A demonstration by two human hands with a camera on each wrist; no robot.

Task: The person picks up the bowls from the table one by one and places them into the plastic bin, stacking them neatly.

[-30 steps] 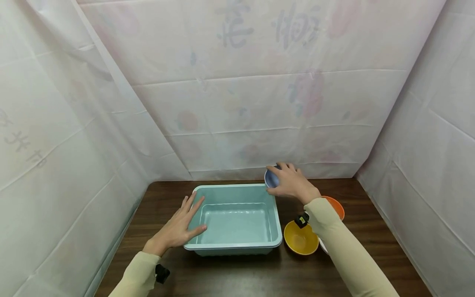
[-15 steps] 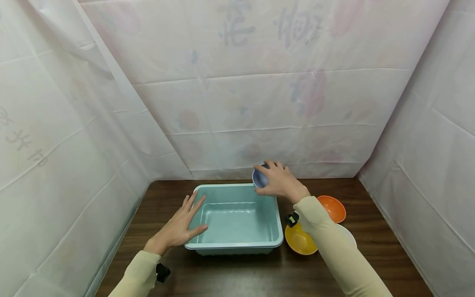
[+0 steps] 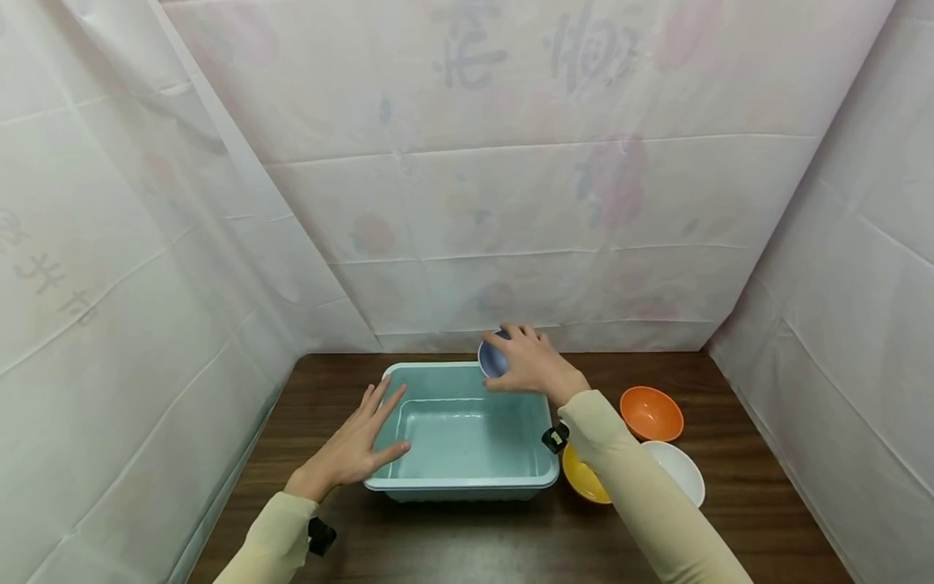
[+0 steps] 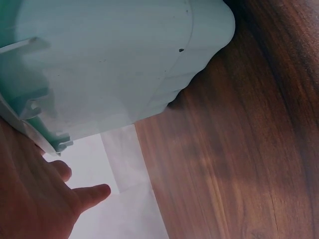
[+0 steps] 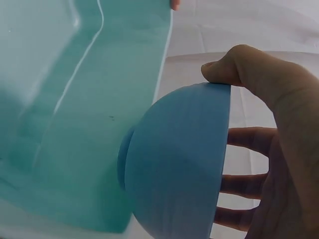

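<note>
My right hand [image 3: 531, 363] grips a blue bowl [image 5: 174, 159] by its rim, the thumb on one side and the fingers across the mouth. The bowl is tilted on its side over the back right part of a pale teal plastic basin [image 3: 460, 484]. Fingers spread, my left hand [image 3: 353, 446] rests on the basin's left rim. From the left wrist view, that hand lies along the rim beside the basin's outer wall [image 4: 114, 64]. The inside of the basin shows bare in the head view.
Right of the basin, a yellow bowl [image 3: 584, 478] stands partly hidden by my right forearm. An orange bowl [image 3: 652, 414] and a white bowl [image 3: 679, 470] are farther right on the dark wooden table [image 3: 467, 543]. White sheets [image 3: 511, 203] hang behind and at both sides.
My right hand has moved left with the blue bowl, from the basin's back right corner to over its back edge. The white and orange bowls have come into fuller view. My left hand stays put.
</note>
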